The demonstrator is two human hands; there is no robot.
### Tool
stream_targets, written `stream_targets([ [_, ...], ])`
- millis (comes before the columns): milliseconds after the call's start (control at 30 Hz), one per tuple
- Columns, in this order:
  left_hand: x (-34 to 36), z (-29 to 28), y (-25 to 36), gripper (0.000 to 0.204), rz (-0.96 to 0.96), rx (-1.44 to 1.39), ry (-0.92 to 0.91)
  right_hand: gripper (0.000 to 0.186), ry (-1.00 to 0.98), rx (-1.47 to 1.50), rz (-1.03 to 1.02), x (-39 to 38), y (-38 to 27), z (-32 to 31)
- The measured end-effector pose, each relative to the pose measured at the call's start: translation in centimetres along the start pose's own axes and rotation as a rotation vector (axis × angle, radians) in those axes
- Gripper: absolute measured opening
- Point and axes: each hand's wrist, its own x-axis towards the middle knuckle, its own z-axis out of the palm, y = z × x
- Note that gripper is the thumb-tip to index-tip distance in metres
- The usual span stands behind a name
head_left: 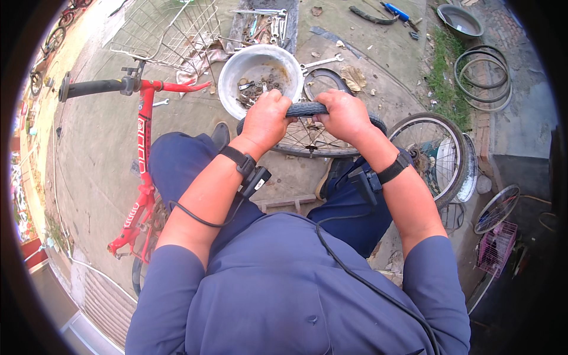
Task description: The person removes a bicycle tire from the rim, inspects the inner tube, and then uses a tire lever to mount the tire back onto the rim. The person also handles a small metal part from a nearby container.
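A spoked bicycle wheel stands upright between my knees, its hub and spokes showing below my hands. My left hand is closed around the black tyre at the top of this wheel. A short way to the right, my right hand grips the same tyre, thumb against its near side. A strip of treaded rubber shows between the two hands. Whether the tyre is fully seated on the rim is hidden by my fingers. Just beyond the wheel sits a pale round basin holding small metal parts.
At left stands a red bicycle frame with a black handlebar grip. Behind the basin are a wire basket and a tool tray. A wrench lies nearby. Another wheel and loose tyres are at right.
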Motion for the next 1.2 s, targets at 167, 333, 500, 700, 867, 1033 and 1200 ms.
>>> stream_targets([
  [167, -0.1, 0.2, 0.4, 0.029, 0.027, 0.025, 0.009, 0.027, -0.023, 0.02, -0.024, -0.2, 0.4, -0.6],
  [333, -0.3, 0.0, 0.9, 0.027, 0.051, 0.037, -0.007, 0.028, -0.234, -0.066, -0.109, 1.6, -0.3, -1.4],
  [500, 0.2, -0.3, 0.3, 0.027, 0.046, 0.057, -0.033, 0.021, -0.197, -0.13, -0.065, 2.0, -1.5, -0.8],
  [700, 2.3, -0.4, 0.2, 0.02, 0.094, -0.105, -0.136, 0.021, -0.171, -0.093, -0.055, 1.7, -1.3, -0.9],
  [867, 2.6, 0.2, 0.7, 0.012, 0.027, -0.07, -0.139, 0.028, -0.085, -0.117, -0.052, 2.1, -0.8, -0.6],
  [1033, 2.8, 1.3, 0.0, 0.009, 0.065, -0.036, -0.003, 0.015, 0.003, -0.109, -0.041, 2.6, -0.5, 0.2],
  [1200, 3.3, 2.7, -0.6, 0.012, 0.076, -0.002, 0.06, 0.014, 0.141, -0.082, -0.075, 2.9, 0.4, 1.3],
])
